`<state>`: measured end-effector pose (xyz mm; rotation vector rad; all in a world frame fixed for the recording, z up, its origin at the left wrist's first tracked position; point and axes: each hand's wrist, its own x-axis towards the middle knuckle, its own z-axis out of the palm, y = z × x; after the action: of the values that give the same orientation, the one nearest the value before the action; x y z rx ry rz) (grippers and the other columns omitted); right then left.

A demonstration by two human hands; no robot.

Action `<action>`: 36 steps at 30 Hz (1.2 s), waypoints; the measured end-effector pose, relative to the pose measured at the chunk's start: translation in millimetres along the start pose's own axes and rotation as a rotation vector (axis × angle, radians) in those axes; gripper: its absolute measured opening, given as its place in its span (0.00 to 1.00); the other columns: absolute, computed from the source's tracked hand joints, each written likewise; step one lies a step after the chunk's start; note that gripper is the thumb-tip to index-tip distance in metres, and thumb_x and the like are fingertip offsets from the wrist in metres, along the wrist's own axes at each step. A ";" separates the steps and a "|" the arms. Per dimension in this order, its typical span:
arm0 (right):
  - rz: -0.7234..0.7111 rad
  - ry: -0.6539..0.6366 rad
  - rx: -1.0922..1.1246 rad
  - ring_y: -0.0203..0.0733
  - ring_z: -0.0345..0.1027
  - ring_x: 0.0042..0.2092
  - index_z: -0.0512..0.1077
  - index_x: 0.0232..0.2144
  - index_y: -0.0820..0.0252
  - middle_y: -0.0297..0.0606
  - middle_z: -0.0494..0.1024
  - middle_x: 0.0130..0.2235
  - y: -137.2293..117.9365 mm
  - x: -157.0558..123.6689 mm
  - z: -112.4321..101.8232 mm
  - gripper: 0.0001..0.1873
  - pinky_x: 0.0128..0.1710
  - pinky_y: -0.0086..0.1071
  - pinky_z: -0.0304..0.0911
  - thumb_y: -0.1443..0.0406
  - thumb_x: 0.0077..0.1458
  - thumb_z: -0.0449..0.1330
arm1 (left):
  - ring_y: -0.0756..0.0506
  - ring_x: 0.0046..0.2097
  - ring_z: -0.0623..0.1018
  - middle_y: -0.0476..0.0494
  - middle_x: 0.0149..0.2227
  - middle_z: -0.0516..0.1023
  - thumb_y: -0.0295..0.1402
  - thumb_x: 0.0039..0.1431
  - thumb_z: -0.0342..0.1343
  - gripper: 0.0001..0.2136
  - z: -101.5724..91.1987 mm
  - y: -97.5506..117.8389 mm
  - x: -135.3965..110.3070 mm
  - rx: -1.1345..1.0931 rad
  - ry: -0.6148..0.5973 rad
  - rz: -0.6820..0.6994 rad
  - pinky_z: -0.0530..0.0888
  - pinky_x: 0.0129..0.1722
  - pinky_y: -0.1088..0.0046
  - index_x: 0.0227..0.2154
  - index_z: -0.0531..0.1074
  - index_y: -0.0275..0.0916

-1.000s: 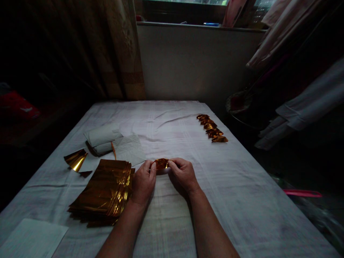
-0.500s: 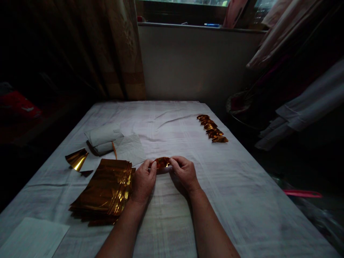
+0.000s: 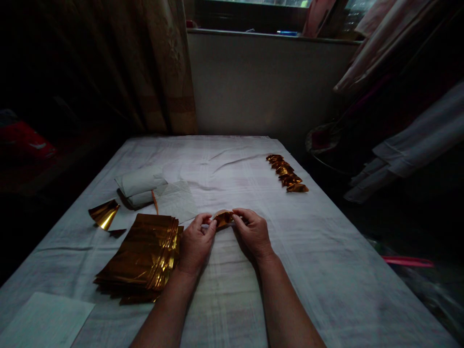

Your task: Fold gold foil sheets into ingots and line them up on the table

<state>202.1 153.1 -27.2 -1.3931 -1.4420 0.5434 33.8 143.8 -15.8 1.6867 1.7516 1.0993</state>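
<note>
A small folded piece of gold foil paper (image 3: 224, 220) is held between my two hands, just above the table. My left hand (image 3: 197, 241) pinches its left end between thumb and fingers. Its right end sits in the pinch of my right hand (image 3: 253, 233). Left of my left hand lies a thick stack of gold foil sheets (image 3: 137, 256), its right edge wrinkled and shiny. Several folded gold foil pieces (image 3: 286, 173) stand in a slanting row near the table's right edge.
The table has a pale plaid cloth (image 3: 319, 270). Grey-white paper sheets (image 3: 176, 200), a curled gold foil scrap (image 3: 105, 213) and a white sheet (image 3: 47, 319) lie on the left. A curtain (image 3: 170, 72) hangs behind, clothes (image 3: 409, 145) at the right. A pink rod (image 3: 408, 261) shows beyond the right edge.
Both hands have shifted slightly right with the foil piece, which is now tilted, its right end higher. The left fingers have spread a little. The stack and row look unmoved.
</note>
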 end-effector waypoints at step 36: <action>0.298 0.548 -0.651 0.45 0.71 0.33 0.83 0.34 0.59 0.42 0.82 0.34 131.1 56.8 -181.9 0.18 0.32 0.34 0.63 0.60 0.46 0.56 | 0.46 0.29 0.79 0.47 0.28 0.81 0.42 0.55 0.50 0.14 -2.8 0.2 3.1 -0.009 -0.036 0.002 0.72 0.31 0.74 0.33 0.77 0.41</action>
<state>430.9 178.0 -50.0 -2.0879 -0.9910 -0.1653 31.3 146.1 -13.5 1.6929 1.7212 1.0696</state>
